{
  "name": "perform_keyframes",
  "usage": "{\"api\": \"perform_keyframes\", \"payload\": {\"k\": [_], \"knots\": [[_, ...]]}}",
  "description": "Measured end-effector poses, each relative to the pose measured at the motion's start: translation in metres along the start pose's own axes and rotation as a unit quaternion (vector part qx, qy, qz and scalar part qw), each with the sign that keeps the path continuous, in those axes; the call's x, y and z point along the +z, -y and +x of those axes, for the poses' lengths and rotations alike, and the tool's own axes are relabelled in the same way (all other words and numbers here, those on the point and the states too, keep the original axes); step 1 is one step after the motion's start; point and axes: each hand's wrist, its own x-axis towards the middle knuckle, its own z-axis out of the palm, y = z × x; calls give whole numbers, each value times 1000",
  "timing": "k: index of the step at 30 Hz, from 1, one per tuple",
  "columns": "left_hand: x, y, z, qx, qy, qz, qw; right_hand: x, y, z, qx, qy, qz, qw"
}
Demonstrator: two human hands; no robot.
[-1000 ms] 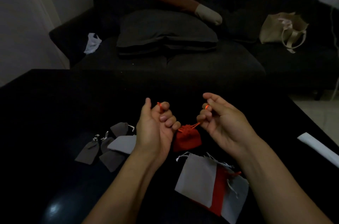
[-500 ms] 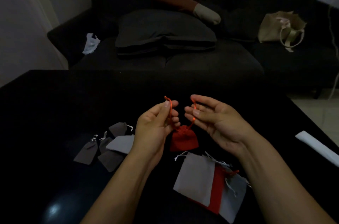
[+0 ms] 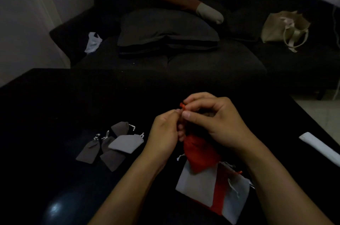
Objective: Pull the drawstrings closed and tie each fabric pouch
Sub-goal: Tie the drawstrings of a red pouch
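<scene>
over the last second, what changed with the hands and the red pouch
The left hand and right hand moved inward from spread apart until their fingertips meet over the red pouch, both pinching its red drawstring. The cords, earlier pulled out sideways, are now bunched together between the fingers, and the pouch hangs beneath. The gray pouches and the unfinished stack stayed put.

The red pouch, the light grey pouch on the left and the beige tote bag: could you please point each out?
red pouch (image 3: 199, 153): head view, its bunched body below the hands.
light grey pouch (image 3: 126, 143): head view, middle of its flat face.
beige tote bag (image 3: 276, 27): head view, its front panel.
</scene>
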Motion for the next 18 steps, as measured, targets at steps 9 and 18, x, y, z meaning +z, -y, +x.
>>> {"api": "perform_keyframes", "payload": {"k": [9,18], "knots": [[4,-6,-2,-61,62,-155,984,4,-5,3,11,-24,40,999],[4,5,-1,-8,66,-28,997,0,-9,2,37,-24,-4,999]]}}
